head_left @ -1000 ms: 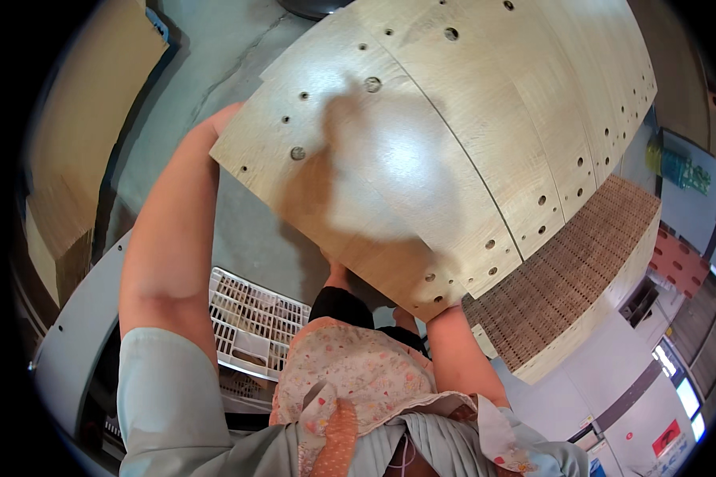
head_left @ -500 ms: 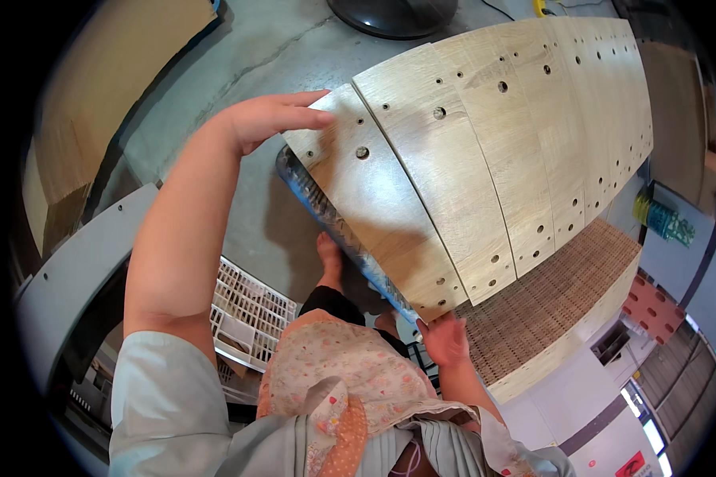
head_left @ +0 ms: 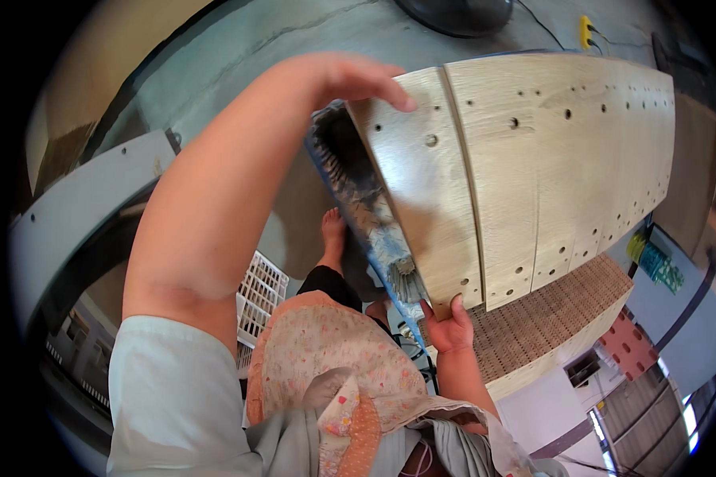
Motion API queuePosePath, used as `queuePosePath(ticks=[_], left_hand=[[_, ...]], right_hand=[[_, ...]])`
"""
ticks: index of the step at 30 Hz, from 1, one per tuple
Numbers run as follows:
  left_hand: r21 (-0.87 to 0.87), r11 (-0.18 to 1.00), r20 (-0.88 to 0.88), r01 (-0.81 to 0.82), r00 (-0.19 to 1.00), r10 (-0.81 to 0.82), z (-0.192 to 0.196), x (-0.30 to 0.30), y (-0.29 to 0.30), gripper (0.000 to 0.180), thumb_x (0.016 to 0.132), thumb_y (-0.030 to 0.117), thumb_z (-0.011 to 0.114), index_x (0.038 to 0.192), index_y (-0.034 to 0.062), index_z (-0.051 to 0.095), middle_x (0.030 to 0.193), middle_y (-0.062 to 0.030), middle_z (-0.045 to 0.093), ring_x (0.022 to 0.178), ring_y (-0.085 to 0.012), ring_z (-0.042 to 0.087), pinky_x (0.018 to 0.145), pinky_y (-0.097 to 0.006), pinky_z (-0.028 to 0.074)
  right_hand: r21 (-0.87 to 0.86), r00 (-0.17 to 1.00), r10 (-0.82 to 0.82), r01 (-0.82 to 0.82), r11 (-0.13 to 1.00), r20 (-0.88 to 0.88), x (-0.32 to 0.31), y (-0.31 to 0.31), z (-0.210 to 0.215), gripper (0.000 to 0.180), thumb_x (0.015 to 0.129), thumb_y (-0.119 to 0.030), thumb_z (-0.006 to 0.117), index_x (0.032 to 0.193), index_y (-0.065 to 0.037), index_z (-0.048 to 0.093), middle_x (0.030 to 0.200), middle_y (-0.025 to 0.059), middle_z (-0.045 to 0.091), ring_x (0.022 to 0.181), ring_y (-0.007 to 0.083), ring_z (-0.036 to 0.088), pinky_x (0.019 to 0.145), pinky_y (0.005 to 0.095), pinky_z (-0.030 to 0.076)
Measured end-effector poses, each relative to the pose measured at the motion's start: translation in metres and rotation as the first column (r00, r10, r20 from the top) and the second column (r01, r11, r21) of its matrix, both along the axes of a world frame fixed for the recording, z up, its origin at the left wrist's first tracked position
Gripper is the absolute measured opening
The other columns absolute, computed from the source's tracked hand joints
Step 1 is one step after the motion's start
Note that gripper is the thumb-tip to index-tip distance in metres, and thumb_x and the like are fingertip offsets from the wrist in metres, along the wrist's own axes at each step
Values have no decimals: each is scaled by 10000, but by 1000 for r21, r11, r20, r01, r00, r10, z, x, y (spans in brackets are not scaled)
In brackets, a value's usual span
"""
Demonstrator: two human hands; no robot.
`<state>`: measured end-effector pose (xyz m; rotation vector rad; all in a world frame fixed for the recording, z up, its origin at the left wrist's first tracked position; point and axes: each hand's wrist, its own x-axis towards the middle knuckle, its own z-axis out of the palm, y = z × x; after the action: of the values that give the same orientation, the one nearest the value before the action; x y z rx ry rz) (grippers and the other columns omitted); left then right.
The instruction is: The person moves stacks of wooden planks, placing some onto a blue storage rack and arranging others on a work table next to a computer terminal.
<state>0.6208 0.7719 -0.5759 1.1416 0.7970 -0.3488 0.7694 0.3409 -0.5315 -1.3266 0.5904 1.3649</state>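
Note:
A pale wooden board (head_left: 426, 207) with drilled holes lies slightly tilted at the near left end of a row of similar boards (head_left: 565, 167). My left hand (head_left: 366, 81) holds its far end, the thumb on the top face and the other fingers hidden behind the edge. At the near end my right hand (head_left: 451, 327) pinches the corner, its thumb on top and fingers at the side. Beneath the boards is a blue-edged, worn holder (head_left: 366, 215), its ridged, dusty inside showing left of the held board. A narrow dark gap separates this board from its neighbour.
A brown woven-textured stack (head_left: 525, 334) stands right of my right hand. White plastic crates (head_left: 261, 298) and a grey curved machine frame (head_left: 95, 175) are on the left. A black round base (head_left: 457, 12) and a yellow power strip (head_left: 586, 33) lie on the floor beyond.
The boards have shifted right relative to the holder, uncovering more of its inside. My left hand has moved right with the board's end, and my right thumb has come over the corner.

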Motion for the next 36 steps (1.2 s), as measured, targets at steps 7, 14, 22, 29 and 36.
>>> queuePosePath(ticks=[7,14,22,29,36], left_hand=[[-69,455,39,-888,454,890,-42,-19,-32,927,816,656,459,1422,2,203,1411,-158,356,1265,-244,357,1075,-346,213],[-176,-70,-202,-982,-33,979,-102,5,-92,877,825,703,370,1363,13,308,1376,-133,401,1269,-240,366,1077,-364,237],[-288,-83,-295,-954,6,956,-94,23,-96,822,841,668,409,1226,-56,465,1170,-163,568,1121,-237,522,943,-345,414],[-203,103,-55,-974,116,992,-92,7,-93,756,888,626,311,1293,10,476,1327,-178,460,1241,-252,411,1029,-339,306],[10,563,270,-826,545,794,-67,-28,-56,637,931,557,266,1213,84,585,1289,-123,518,1281,-217,351,1096,-332,149]], right_hand=[[76,1000,-9,8,997,12,9,-29,-8,721,783,-491,634,1376,-209,337,1412,-26,363,1297,244,315,1044,556,198],[97,995,98,-101,990,32,19,-51,-17,619,831,-450,595,1356,-198,384,1376,-12,430,1271,244,370,1031,569,230],[155,965,264,-263,952,14,22,-58,-6,535,851,-400,579,1329,-209,434,1382,-21,433,1302,203,341,1042,534,223],[115,972,233,-229,967,-27,24,-67,1,536,859,-393,572,1340,-215,420,1424,-29,374,1322,187,313,1063,527,200],[302,979,185,-152,941,-85,27,-53,-6,603,825,-396,630,1349,-201,405,1409,-31,389,1313,211,326,1070,529,204]])
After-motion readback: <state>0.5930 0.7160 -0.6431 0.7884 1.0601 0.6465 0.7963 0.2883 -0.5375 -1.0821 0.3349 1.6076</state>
